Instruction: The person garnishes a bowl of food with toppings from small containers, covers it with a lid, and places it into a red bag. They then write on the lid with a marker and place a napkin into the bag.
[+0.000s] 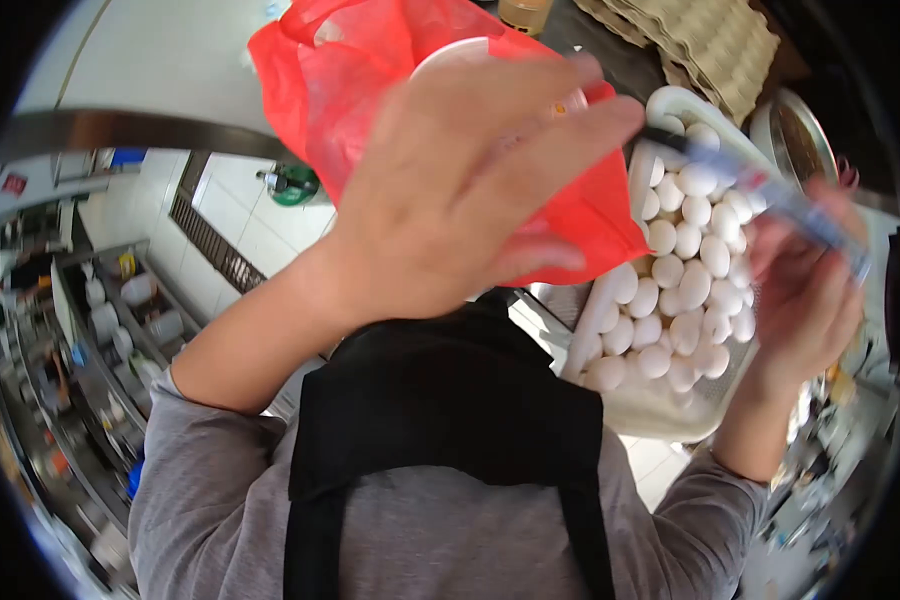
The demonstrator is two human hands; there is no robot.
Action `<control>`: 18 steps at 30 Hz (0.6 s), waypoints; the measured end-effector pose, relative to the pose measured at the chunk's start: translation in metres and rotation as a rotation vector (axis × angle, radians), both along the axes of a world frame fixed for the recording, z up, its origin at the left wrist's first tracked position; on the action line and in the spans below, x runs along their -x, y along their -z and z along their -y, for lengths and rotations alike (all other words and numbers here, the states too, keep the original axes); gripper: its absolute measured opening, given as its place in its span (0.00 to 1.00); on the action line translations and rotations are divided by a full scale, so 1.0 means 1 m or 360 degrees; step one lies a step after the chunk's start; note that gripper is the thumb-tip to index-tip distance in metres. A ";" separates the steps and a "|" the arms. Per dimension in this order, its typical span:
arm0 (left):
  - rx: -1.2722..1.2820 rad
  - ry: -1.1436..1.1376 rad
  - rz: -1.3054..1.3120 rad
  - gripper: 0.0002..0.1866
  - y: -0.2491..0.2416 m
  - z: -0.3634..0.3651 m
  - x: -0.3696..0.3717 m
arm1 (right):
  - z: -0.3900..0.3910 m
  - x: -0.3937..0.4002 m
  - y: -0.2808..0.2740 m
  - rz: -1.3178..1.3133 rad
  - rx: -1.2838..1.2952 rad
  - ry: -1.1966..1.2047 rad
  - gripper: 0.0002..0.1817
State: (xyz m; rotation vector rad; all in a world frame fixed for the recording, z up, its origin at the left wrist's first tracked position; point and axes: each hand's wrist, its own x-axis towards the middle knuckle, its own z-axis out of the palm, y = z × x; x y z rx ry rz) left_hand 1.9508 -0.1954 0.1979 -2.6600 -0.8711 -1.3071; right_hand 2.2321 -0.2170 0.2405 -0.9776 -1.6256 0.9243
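My left hand (pixel 460 190), blurred, is over a bright red bag (pixel 315 100) with its fingers apart and nothing visible between them. A round white rim shows partly inside the bag, behind the hand. At the right, my right hand (pixel 810 290) grips a long slim blue-and-white marker-like item (pixel 770 195), smeared by motion. Its dark end points at my left fingertips; whether they touch is unclear. Below the item, many white eggs (pixel 695 285) lie in a pale plastic basket (pixel 660 415), beside the bag's right edge.
Stacked egg cartons (pixel 720 50) are at the top right, near a round metal bowl (pixel 795 140). A jar (pixel 525 14) stands behind the bag. Down to the left are a green object (pixel 295 188) on the tiled floor, a floor drain (pixel 215 240) and shelves of kitchenware (pixel 120 310).
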 end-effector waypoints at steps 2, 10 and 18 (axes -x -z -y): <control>0.0612 0.0308 -0.0169 0.25 0.003 -0.003 0.012 | 0.030 0.066 0.002 -0.0029 -0.0006 -0.0159 0.27; 0.1122 0.1014 -0.0516 0.14 0.002 -0.026 0.079 | 0.049 0.185 0.035 -0.0458 0.0378 0.0331 0.07; 0.1657 0.0490 -0.0057 0.07 0.014 -0.068 0.113 | 0.001 0.171 0.029 -0.1445 0.0563 0.0054 0.20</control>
